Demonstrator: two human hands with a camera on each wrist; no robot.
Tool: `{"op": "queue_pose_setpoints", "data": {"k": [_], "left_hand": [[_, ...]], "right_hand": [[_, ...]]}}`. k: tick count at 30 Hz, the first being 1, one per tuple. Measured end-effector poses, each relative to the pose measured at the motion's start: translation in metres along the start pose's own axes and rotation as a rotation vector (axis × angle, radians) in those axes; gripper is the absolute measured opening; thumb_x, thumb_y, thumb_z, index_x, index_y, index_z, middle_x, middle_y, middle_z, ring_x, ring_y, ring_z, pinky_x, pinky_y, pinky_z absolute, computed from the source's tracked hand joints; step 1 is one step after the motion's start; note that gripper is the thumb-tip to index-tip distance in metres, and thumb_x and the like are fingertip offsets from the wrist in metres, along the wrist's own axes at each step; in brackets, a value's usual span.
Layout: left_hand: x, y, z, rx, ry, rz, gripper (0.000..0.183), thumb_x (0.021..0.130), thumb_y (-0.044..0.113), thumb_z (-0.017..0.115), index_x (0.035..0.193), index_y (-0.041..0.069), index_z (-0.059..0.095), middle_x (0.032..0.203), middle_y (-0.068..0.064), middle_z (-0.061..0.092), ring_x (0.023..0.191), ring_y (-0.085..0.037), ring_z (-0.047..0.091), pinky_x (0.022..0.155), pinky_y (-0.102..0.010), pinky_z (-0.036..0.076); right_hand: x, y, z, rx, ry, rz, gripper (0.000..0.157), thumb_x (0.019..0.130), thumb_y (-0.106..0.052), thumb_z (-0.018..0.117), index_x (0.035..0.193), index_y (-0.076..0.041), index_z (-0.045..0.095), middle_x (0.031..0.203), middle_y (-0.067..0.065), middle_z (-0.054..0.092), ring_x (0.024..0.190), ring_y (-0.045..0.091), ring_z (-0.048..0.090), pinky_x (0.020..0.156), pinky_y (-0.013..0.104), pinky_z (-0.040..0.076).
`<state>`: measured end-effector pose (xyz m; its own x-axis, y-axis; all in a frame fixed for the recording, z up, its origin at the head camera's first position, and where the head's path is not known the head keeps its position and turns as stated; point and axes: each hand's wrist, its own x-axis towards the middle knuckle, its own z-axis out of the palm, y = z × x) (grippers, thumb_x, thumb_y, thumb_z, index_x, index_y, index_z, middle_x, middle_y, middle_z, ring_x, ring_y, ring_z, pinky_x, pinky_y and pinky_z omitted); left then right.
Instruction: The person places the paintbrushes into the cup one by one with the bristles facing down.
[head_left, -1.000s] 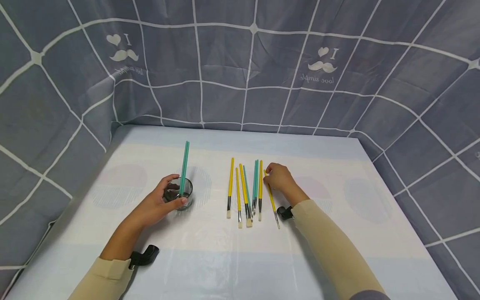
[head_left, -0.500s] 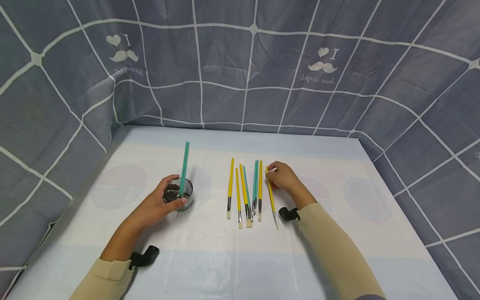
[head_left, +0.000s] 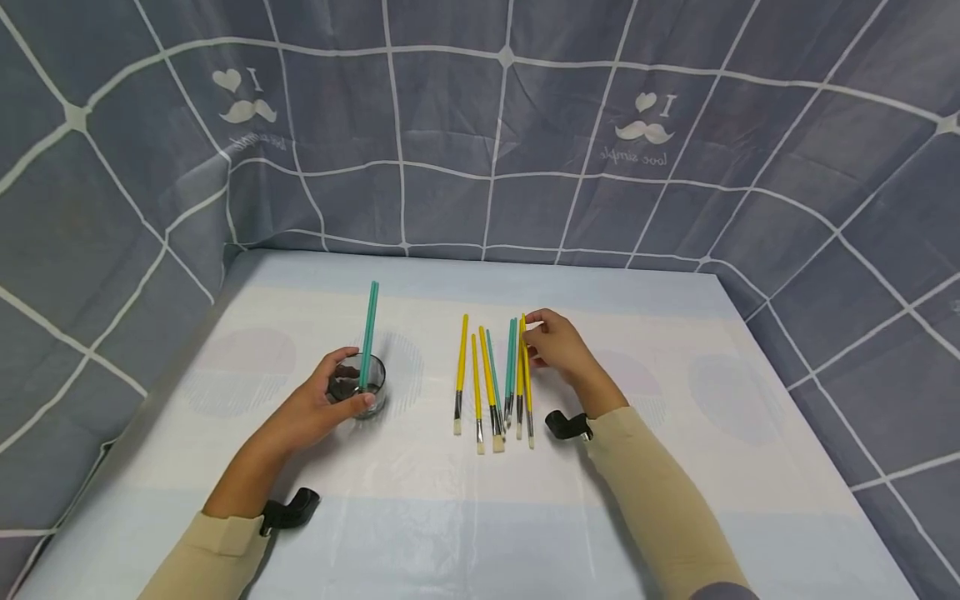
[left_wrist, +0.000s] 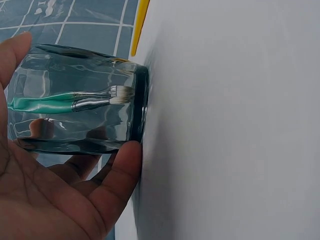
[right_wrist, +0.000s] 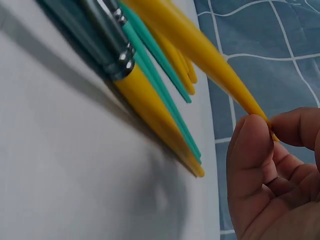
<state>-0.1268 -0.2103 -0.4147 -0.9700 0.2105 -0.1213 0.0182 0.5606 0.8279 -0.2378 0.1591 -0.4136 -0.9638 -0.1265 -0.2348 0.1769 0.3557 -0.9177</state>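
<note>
My left hand holds a clear dark-tinted glass on the table, fingers and thumb around its sides. Two green paintbrushes stand in it, bristles down, their handles rising past the rim. My right hand pinches a yellow paintbrush near its handle end, between thumb and index finger. In the right wrist view that brush is lifted above the others, its bristles out of frame. Just left of it lies another yellow paintbrush, alongside green paintbrushes.
Further left in the row lie several more brushes, including a yellow one at its left end. The white table has faint printed circles. A grey curtain with white grid lines surrounds its back and sides.
My right hand has moved left with the yellow paintbrush, bringing it close to the row and more nearly parallel to it. The left hand and glass stay in place.
</note>
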Motion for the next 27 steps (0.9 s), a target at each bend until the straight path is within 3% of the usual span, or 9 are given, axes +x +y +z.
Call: {"op": "queue_pose_setpoints", "data": {"k": [7,15,22,27], "left_hand": [[0.000,-0.001,-0.001,0.000,-0.001,-0.009,0.080,0.093,0.042,0.068,0.154,0.019,0.021,0.143,-0.022,0.042,0.127,-0.042,0.045,0.095,-0.063,0.037],[0.001,-0.005,0.001,-0.014,-0.002,-0.024,0.081,0.093,0.045,0.068,0.154,0.019,0.021,0.144,-0.022,0.041,0.129,-0.042,0.043,0.099,-0.063,0.034],[0.001,-0.005,0.002,-0.008,-0.004,-0.017,0.080,0.093,0.043,0.068,0.154,0.019,0.022,0.143,-0.021,0.042,0.128,-0.040,0.044,0.099,-0.063,0.034],[0.001,-0.003,0.001,-0.005,-0.005,-0.002,0.080,0.094,0.043,0.068,0.154,0.018,0.022,0.143,-0.022,0.042,0.127,-0.041,0.045,0.097,-0.062,0.036]], "right_hand": [[0.001,-0.010,0.011,0.056,-0.001,-0.026,0.034,0.100,-0.012,0.056,0.133,-0.005,0.051,0.094,0.013,0.052,0.077,0.024,0.060,0.060,0.031,0.053],[0.003,-0.015,0.023,0.103,-0.044,-0.090,0.039,0.101,-0.013,0.055,0.138,-0.003,0.047,0.096,0.011,0.054,0.081,0.024,0.057,0.067,0.037,0.056],[-0.004,-0.025,0.032,0.171,-0.039,-0.149,0.035,0.101,-0.013,0.056,0.135,-0.006,0.049,0.098,0.011,0.057,0.085,0.026,0.059,0.067,0.037,0.055],[-0.004,-0.033,0.039,0.175,-0.041,-0.195,0.030,0.102,-0.015,0.055,0.131,-0.010,0.051,0.099,0.011,0.058,0.089,0.029,0.060,0.073,0.045,0.056]]}}
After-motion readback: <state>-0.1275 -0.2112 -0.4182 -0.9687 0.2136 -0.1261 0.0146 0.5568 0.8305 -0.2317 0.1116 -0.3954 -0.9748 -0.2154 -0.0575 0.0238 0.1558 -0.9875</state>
